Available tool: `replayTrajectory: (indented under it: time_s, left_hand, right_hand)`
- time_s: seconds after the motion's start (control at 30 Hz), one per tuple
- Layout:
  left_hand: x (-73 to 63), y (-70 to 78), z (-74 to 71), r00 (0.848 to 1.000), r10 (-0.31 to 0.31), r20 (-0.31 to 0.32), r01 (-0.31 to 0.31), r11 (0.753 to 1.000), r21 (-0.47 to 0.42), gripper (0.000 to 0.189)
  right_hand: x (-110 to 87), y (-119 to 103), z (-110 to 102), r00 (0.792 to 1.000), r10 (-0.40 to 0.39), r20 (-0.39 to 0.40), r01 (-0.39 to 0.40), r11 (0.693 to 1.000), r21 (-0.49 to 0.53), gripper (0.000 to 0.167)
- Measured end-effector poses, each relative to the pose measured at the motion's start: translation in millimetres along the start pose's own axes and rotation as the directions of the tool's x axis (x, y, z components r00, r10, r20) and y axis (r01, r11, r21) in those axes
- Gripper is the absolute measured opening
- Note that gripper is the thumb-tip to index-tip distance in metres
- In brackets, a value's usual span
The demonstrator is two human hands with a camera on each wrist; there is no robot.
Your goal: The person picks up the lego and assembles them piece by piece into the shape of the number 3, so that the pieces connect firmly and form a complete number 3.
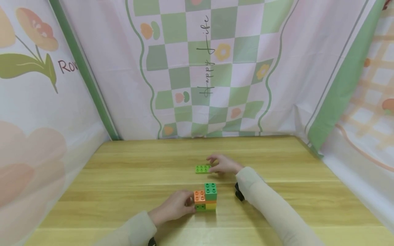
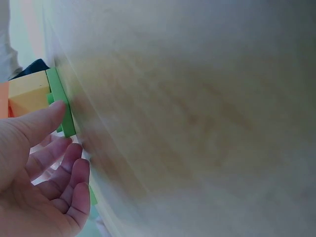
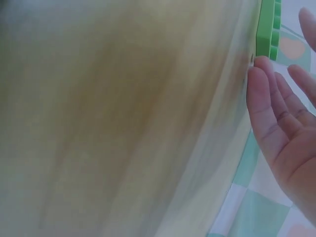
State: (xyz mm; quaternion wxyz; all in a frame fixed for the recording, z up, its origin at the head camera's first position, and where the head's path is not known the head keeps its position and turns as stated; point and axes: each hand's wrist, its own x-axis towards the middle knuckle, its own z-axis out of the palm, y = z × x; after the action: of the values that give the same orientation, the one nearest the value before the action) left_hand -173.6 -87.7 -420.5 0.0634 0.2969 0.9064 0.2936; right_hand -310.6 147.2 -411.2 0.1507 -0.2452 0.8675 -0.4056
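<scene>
A small stack of toy building bricks (image 1: pixel 210 191) stands near the front middle of the table. It has a green brick on top, orange and yellow bricks under it, and a green base plate (image 2: pixel 60 98). My left hand (image 1: pixel 174 208) holds the stack at its left side, thumb on the base plate and curled fingers close by, as the left wrist view shows. Farther back lies a flat light-green studded brick (image 1: pixel 202 169). At its right end is my right hand (image 1: pixel 226 164), fingers spread and loosely bent; the right wrist view shows fingertips (image 3: pixel 259 69) close beside the brick.
The wooden table (image 1: pixel 138 164) reaches back to a hanging cloth (image 1: pixel 175 78) with green and white checks. Patterned cloth also hangs at the left and right sides. A black wrist device (image 1: pixel 238 192) shows under the right sleeve.
</scene>
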Motion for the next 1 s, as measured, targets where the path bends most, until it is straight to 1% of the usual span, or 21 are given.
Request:
replayTrajectory:
  time_s: [0.17,0.27,0.43,0.6,0.7,1.0]
  left_hand:
    - [-0.2,-0.3,0.0,1.000,0.007,-0.001,-0.007,1.000,0.000,0.017]
    - [-0.6,-0.1,0.1,1.000,0.017,-0.004,-0.017,1.000,0.002,0.017]
    - [-0.8,0.0,0.1,1.000,0.019,-0.004,-0.019,1.000,-0.003,0.017]
    - [0.1,-1.5,1.4,1.000,0.005,0.000,-0.005,1.000,-0.010,0.017]
    - [0.6,-2.3,2.1,1.000,-0.004,0.004,0.004,1.000,-0.014,0.017]
    - [0.3,-1.6,1.2,1.000,-0.002,0.000,0.002,1.000,-0.014,0.017]
  right_hand:
    - [4.3,-2,3,0.999,0.037,0.030,-0.036,0.998,-0.049,0.057]
    - [5.8,-4,5,0.998,0.056,0.041,-0.054,0.997,-0.058,0.056]
    - [7.2,-6,7,0.998,0.036,0.052,-0.032,0.996,-0.084,0.054]
    - [7.4,-8,9,0.999,0.005,0.042,0.001,0.990,-0.141,0.049]
    - [7.7,-9,9,0.999,-0.002,0.033,0.007,0.989,-0.151,0.045]
    - [4.9,-11,8,0.999,0.040,0.018,-0.037,0.990,-0.137,0.042]
